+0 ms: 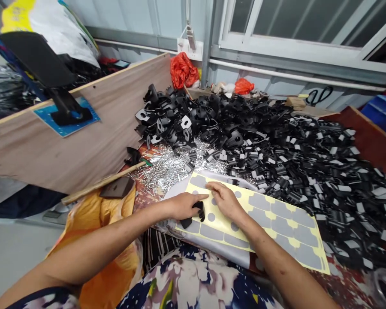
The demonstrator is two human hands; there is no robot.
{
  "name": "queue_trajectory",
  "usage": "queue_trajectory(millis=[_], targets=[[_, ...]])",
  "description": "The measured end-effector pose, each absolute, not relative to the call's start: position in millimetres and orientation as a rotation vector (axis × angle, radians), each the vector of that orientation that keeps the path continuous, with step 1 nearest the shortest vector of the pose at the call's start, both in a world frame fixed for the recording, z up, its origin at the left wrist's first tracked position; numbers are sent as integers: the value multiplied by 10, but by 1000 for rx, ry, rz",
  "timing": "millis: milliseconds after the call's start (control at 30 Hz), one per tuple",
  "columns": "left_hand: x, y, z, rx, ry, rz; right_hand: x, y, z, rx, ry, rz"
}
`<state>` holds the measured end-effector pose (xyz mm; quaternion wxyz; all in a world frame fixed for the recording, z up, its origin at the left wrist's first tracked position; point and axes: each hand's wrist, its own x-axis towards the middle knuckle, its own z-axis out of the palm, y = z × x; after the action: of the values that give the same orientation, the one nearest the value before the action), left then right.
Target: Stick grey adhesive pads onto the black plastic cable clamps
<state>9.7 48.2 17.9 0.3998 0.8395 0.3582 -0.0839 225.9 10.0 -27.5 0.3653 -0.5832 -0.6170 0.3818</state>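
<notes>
no readable text, marks (16, 13) on yellow and white bag (56, 32), too blurred to read

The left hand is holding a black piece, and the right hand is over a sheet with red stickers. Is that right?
Not quite: the stickers are grey, not red, as the head view shows. The rest is right: the left hand is holding a black piece, and the right hand is over the sheet.
</notes>
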Motion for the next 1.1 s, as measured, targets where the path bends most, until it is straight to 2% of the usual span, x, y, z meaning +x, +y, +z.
queue_trajectory(millis=[133,233,300,400,467,533,733,967,1100], targets=[[172,521,154,2174,892,-304,2213,200,-66,-1468,-1171,1374],[101,522,100,2114,839,-198,2124,164,346,-1131,-951,1716],[25,491,61,1953,800,-75,2052,92,610,-894,-1015,1781],[-84,396,31,1467,844,204,2027,-5,763,-893,-1191,1485],[-129,330,21,1160,890,442,2089,-44,685,-1034,-1180,1187],[-141,290,0,992,920,627,2183,-92,552,-1121,-1096,1030],[-90,280,-56,822,1039,771,2311,-338,482,-1092,-1052,987],[13,109,196,485,589,847,2069,-328,303,-1218,-1108,940],[118,62,190,457,533,881,1971,-301,141,-1238,-1128,944]])
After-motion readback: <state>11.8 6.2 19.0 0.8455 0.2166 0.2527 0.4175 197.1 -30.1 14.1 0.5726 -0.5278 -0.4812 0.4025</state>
